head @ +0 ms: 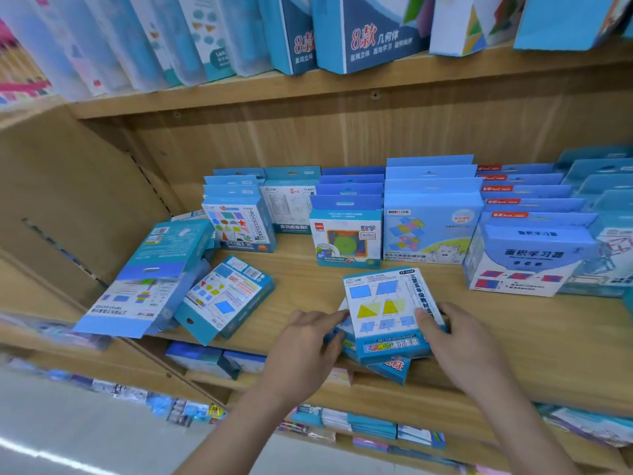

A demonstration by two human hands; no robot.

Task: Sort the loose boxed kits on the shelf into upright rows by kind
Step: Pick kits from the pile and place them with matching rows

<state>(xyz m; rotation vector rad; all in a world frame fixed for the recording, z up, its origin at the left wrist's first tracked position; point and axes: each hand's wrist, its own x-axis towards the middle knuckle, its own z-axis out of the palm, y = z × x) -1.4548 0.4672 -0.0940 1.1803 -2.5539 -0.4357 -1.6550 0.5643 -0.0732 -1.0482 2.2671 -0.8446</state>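
A small stack of blue boxed kits (387, 313) lies flat at the front edge of the wooden shelf (308, 282); the top one shows blue and yellow shapes. My left hand (305, 341) grips the stack's left side and my right hand (459, 334) grips its right side. Two more loose kits lie flat at the left: a large one (150, 279) face down and a smaller one (226, 299) leaning on it. Upright rows stand behind: shape kits (239, 221), drawing kits (291, 204), circle kits (346, 234), grid kits (428, 228) and area kits (527, 255).
The shelf's left wooden side wall (85, 200) stands close to the loose kits. An upper shelf board (342, 94) carries tall blue boxes overhead. More blue boxes (606, 186) fill the far right. Lower shelves (376, 426) hold packets below my arms.
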